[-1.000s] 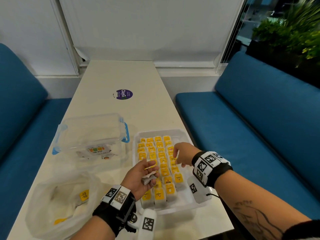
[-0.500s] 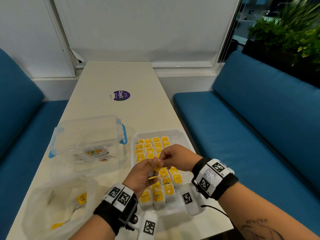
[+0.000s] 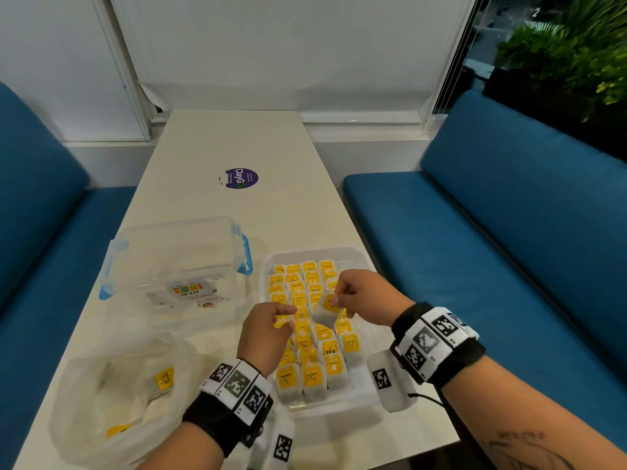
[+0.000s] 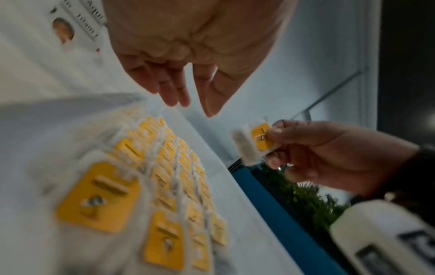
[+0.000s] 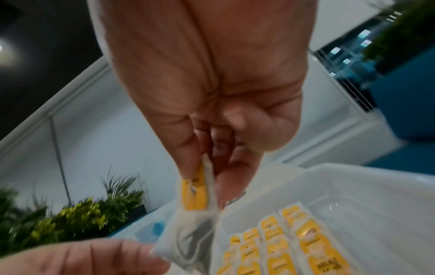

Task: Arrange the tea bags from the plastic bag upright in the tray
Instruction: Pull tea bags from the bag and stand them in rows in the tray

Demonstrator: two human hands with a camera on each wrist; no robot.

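Note:
My right hand (image 3: 337, 300) pinches one tea bag (image 3: 325, 315) by its yellow-tagged top, and it hangs above the middle of the white tray (image 3: 339, 254). The right wrist view shows thumb and forefinger on the tag of that tea bag (image 5: 186, 238). My left hand (image 3: 283, 317) hovers just left of it with straight fingers (image 4: 174, 96) and holds nothing. Several rows of upright tea bags (image 3: 310, 334) with yellow tags fill the tray. The plastic bag (image 3: 112, 395) lies at the near left with a few tea bags (image 3: 164, 378) inside.
A clear lidded container (image 3: 176, 259) with blue latches stands left of the tray. A purple round sticker (image 3: 241, 178) lies further up the white table. Blue benches (image 3: 509, 249) run along both sides. The tray sits close to the table's right edge.
A second ago my left hand held the tea bag palm up while the right hand was in the tray. The hands met, the right hand took the bag and the left let go.

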